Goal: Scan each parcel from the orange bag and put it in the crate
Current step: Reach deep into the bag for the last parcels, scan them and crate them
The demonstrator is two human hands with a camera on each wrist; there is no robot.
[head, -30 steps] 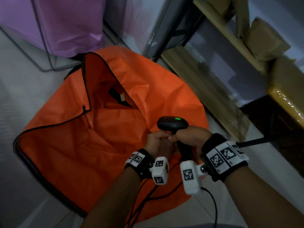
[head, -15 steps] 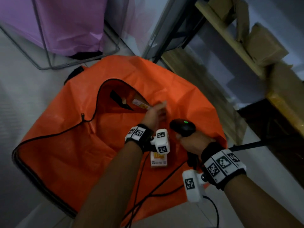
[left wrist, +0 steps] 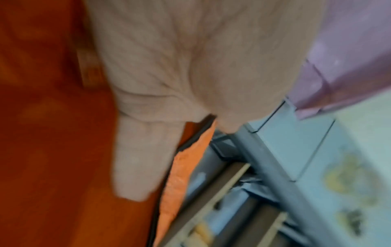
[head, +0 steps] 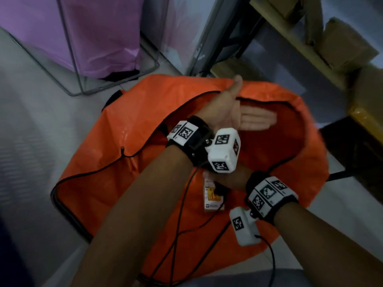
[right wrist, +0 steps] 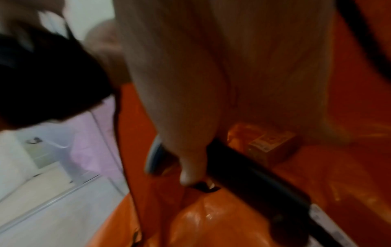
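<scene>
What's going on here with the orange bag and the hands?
A person is working through an orange bag lying open on the floor. Their left hand reaches with straight fingers into the bag's opening, holding nothing. The right hand grips the black scanner low over the bag. A small labelled parcel lies on the bag beside the right hand. No crate is visible.

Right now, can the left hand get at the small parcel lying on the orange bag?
Probably, but not directly: the left hand is open inside the bag's mouth, and the parcel lies nearer the body, partly under the right hand holding the scanner.
</scene>
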